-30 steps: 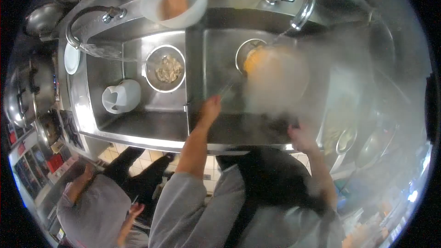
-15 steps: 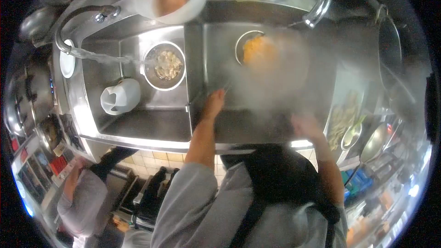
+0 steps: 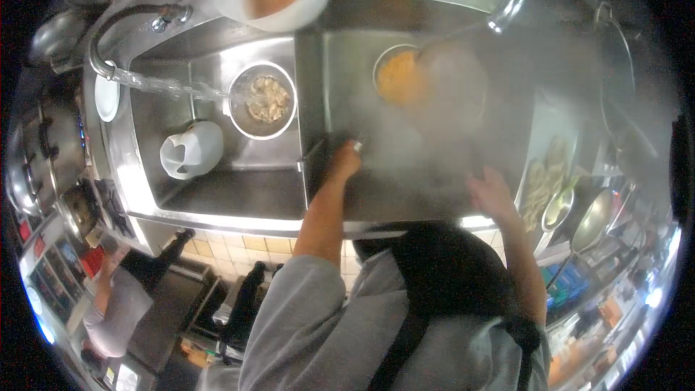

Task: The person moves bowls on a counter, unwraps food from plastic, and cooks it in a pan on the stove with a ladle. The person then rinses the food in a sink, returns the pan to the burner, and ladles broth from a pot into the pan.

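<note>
Steam hangs over the right sink basin and blurs much of it. A strainer [image 3: 377, 76] with a round metal rim holds orange-yellow food pieces [image 3: 399, 77]. My left hand [image 3: 347, 159] is closed on a thin handle that runs toward this strainer; a pale metal end shows at the fingers. My right hand [image 3: 492, 192], lower right in the basin, is wrapped round a dark handle. That handle leads up to a round grey pan [image 3: 463, 90], largely veiled by steam, whose left side overlaps the food.
In the left basin, tap water [image 3: 170, 87] runs into a metal bowl [image 3: 293, 101] of pale pieces, beside a cut white jug [image 3: 199, 146]. A white tub [image 3: 315, 0] stands behind the divider. Ladles [image 3: 592, 221] lie at right. A co-worker [image 3: 119, 311] is at lower left.
Steam has thinned around my right hand, which sits slightly higher and farther right. More of the orange-yellow food shows in the strainer. The co-worker at lower left has shifted.
</note>
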`<control>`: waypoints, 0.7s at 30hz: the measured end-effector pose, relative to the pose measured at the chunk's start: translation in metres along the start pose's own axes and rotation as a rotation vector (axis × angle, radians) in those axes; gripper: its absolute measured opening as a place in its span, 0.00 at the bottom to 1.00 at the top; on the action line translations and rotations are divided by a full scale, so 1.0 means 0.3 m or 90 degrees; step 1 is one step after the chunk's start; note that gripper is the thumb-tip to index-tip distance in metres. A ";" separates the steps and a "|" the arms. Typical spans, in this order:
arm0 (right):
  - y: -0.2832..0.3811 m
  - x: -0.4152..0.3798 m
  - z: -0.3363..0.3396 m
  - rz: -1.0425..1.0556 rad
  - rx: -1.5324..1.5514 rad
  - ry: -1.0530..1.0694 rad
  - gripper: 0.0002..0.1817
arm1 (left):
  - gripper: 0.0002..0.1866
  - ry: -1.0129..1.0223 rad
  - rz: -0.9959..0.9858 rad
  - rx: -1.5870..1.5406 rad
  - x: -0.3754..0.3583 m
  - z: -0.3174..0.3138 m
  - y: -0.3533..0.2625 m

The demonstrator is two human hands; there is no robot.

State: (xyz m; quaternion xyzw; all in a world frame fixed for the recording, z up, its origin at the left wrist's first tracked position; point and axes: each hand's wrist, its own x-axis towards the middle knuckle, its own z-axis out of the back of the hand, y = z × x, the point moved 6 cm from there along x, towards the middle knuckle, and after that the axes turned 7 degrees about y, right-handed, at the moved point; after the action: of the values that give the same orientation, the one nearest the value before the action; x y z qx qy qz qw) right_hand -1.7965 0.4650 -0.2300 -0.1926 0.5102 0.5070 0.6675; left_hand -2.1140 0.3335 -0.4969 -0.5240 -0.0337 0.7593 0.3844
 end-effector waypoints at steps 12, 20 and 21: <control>-0.043 -0.077 0.066 0.281 -0.213 -0.135 0.27 | 0.21 0.031 -0.051 0.010 0.079 -0.090 0.106; -0.208 -0.085 -0.093 0.191 0.566 0.231 0.12 | 0.26 -0.024 -0.125 0.027 0.023 -0.008 0.047; -0.239 -0.061 -0.114 0.066 0.565 0.204 0.14 | 0.26 -0.027 -0.129 0.033 0.013 0.003 0.042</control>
State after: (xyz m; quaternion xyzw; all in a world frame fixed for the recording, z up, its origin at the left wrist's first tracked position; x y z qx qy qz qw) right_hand -1.7498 0.4004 -0.2464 0.0614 0.7831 0.2363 0.5720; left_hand -2.1224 0.3274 -0.5053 -0.4918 -0.0753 0.7280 0.4717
